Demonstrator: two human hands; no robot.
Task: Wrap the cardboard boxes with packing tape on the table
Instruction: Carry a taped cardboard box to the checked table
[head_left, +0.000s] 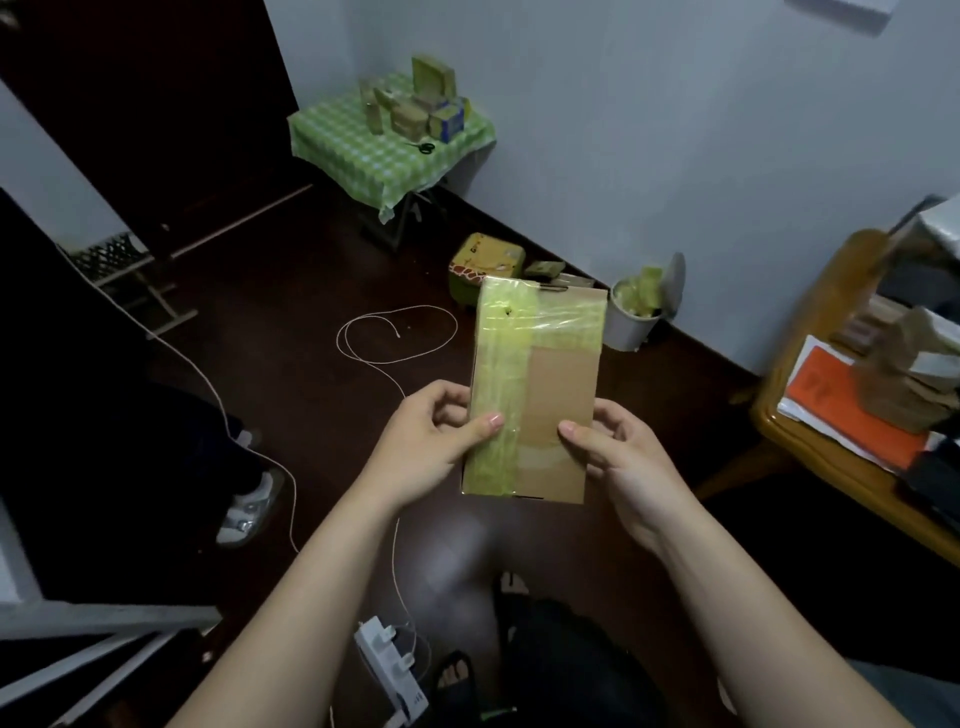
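Both hands grip one cardboard box (558, 395) mid-air: left hand (436, 436) pinches its left edge, right hand (618, 457) its right edge. Yellow-green tape (501, 374) covers its left side and top. Small table (374, 150) with more boxes well behind.

A small table (399, 224) under a green checked cloth (353, 153) carries several taped boxes (410, 118); black scissors (426, 148) lie just beside the boxes.

The cardboard box (558, 395) hides the fingertips of the left hand (441, 434) and right hand (621, 460). The wooden desk (815, 322) at right is cut off, its clutter (914, 374) blurred.
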